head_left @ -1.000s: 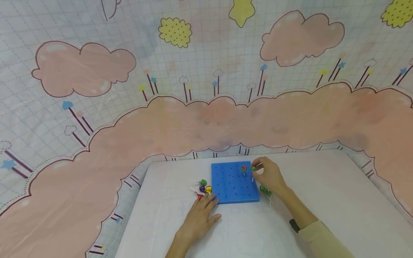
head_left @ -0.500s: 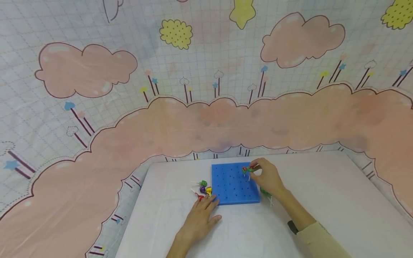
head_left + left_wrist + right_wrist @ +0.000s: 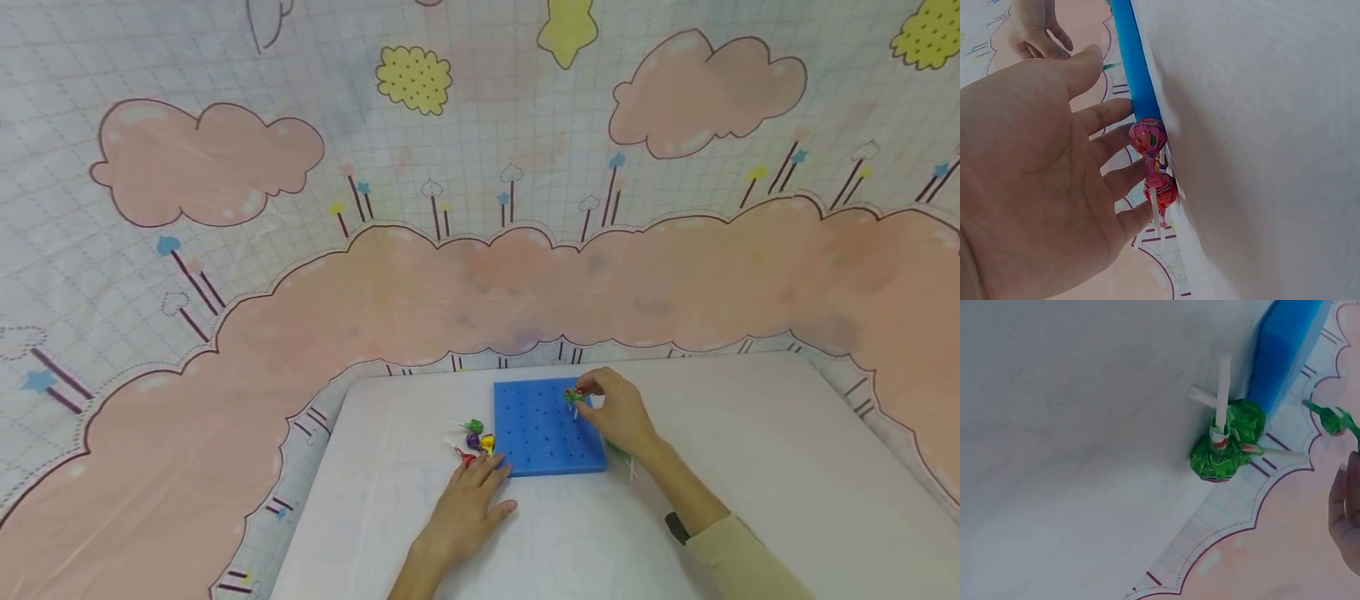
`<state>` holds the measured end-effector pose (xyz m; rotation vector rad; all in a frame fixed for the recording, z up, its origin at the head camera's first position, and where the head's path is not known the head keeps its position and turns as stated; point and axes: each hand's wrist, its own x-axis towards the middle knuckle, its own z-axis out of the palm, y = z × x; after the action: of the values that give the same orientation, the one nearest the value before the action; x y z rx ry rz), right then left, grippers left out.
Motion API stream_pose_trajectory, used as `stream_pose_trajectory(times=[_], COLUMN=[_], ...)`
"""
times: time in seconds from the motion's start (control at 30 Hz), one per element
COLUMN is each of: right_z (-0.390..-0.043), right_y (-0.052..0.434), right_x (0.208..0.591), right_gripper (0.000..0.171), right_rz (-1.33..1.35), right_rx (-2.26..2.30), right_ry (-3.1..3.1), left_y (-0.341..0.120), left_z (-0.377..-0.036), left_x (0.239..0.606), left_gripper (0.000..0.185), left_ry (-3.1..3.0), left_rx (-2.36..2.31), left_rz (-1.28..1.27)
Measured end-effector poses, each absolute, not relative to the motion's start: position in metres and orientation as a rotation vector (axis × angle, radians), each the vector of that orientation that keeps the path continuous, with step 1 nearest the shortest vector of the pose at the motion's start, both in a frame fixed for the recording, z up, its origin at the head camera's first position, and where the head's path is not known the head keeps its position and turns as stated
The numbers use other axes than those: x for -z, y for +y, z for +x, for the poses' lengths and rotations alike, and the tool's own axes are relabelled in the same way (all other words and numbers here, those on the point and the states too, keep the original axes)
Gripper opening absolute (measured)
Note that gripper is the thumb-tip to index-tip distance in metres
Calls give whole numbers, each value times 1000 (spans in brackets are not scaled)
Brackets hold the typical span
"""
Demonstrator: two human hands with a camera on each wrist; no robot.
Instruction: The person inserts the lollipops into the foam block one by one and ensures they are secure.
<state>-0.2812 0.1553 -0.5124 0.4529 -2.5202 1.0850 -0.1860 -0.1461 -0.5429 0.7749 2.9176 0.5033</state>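
The right hand pinches what looks like a green lollipop over the blue pegboard.

Bright, flat light all over, barely any shadows

Head view bends hard at the edges, so the cloud backdrop curves like a bowl. Wrist views look dimmer and greyish, with the left hand soft and blurry up close.

Your right hand has carried the green lollipop from just off the blue board's far right edge inward over the board, so it now sits right against the red lollipop standing there, lower than a second ago.
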Motion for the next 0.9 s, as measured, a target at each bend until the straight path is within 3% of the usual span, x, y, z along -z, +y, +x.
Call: stream_pose_trajectory(times=[0.4, 0.9], right_z=[-284, -293], right_y=[147, 133], right_x=[513, 519], right_gripper=[27, 26], right_rz=[458, 470], right_rx=[-1077, -1078], right_ry=[-2519, -2502], left_y=[-149, -149], left_z=[-185, -184], left_x=[555, 545], left_gripper=[60, 60], left_ry=[2993, 2935], left_rx=[-521, -505], left_rz=[841, 813])
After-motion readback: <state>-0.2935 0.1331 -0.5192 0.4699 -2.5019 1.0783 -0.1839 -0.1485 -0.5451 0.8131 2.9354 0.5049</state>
